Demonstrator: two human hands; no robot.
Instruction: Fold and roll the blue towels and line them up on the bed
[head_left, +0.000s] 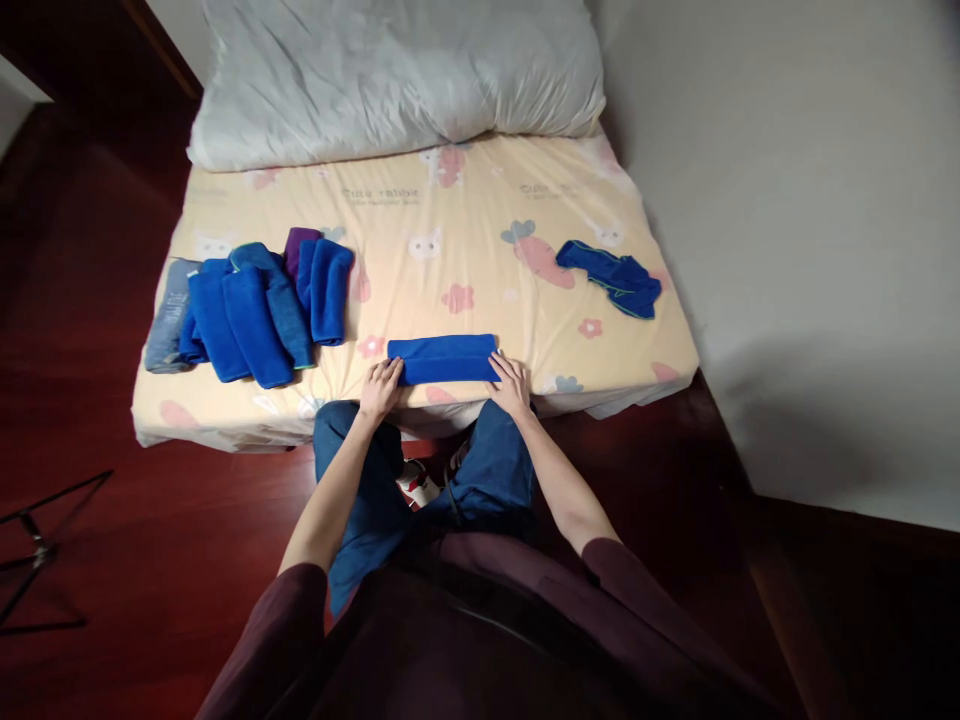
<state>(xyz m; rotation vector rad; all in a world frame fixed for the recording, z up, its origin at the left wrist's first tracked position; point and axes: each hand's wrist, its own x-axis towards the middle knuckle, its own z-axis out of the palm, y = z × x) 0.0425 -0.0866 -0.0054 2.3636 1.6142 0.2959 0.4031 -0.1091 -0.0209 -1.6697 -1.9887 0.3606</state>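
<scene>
A blue cloth (442,358), folded into a long strip, lies on the bed near its front edge. My left hand (381,387) rests on the strip's left end with fingers bent over the cloth. On the right end sits my right hand (510,383), fingers spread and pressing down. Both hands touch the cloth at its near corners.
A row of folded blue cloths (251,310) with one purple cloth (298,245) lies at the bed's left. A crumpled blue cloth (613,278) lies at the right. A white pillow (397,75) is at the back. The patterned sheet (465,260) covers the mattress; a wall stands at the right.
</scene>
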